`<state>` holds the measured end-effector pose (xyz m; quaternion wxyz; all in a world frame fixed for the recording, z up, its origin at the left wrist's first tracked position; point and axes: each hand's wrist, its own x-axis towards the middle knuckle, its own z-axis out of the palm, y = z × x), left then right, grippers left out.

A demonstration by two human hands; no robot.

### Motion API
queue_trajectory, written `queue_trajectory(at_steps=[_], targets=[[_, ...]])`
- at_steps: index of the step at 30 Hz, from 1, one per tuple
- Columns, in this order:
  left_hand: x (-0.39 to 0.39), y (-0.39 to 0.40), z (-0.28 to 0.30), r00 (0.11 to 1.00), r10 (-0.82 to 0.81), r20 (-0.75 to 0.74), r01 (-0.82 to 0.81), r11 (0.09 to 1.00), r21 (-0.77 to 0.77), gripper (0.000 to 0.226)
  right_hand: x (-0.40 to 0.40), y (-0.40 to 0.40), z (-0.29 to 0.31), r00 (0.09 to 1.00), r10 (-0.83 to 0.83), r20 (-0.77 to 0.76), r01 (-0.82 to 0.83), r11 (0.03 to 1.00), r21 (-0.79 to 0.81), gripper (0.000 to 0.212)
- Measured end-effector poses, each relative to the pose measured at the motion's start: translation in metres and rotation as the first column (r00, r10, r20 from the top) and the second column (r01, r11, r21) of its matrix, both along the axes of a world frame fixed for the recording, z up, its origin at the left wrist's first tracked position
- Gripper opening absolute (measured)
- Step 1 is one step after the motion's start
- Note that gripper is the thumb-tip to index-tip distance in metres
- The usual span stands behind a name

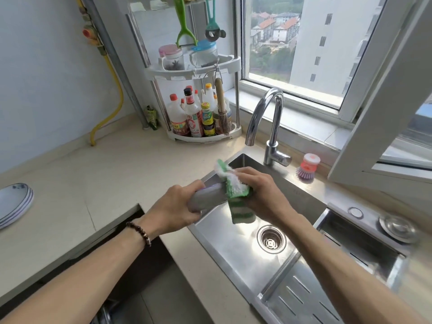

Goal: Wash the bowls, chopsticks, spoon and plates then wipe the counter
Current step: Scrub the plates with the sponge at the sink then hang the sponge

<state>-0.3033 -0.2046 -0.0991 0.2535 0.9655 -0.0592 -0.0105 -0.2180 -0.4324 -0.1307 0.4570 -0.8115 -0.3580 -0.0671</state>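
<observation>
Grey, the small metal bowl [208,197] sits gripped in the left hand [174,210] above the steel sink [236,251]; the right hand [259,192] clamps a green-and-white striped cloth [236,195] against its rim. Stacked white plates [14,202] rest on the beige counter [98,181].

I see the plates [14,204] stacked on the counter [93,174] far left of the sink [236,249], with the faucet [268,127] behind it.
</observation>
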Motion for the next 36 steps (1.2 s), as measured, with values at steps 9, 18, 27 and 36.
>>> queue_trajectory(at_steps=[9, 18, 27, 36], targets=[[-0.003, -0.034, 0.0, 0.958, 0.265, -0.105, -0.285, 0.876, -0.388, 0.054, -0.053, 0.044, 0.012, 0.853, 0.121, -0.508, -0.062, 0.989, 0.131, 0.088], [-0.002, -0.047, 0.012, 0.97, 0.243, 0.004, -0.227, 0.913, -0.34, 0.04, -0.046, 0.078, 0.016, 0.899, -0.19, -0.395, 0.255, 0.959, 0.119, 0.075], [-0.004, -0.043, 0.018, 0.968, 0.248, 0.043, -0.223, 0.925, -0.307, 0.042, -0.04, 0.09, 0.007, 0.894, -0.163, -0.417, 0.291, 0.92, 0.263, 0.055], [-0.009, -0.044, 0.038, 0.956, 0.266, 0.124, -0.228, 0.94, -0.254, 0.044, -0.021, 0.09, 0.026, 0.876, -0.067, -0.477, 0.258, 0.902, 0.346, 0.038]])
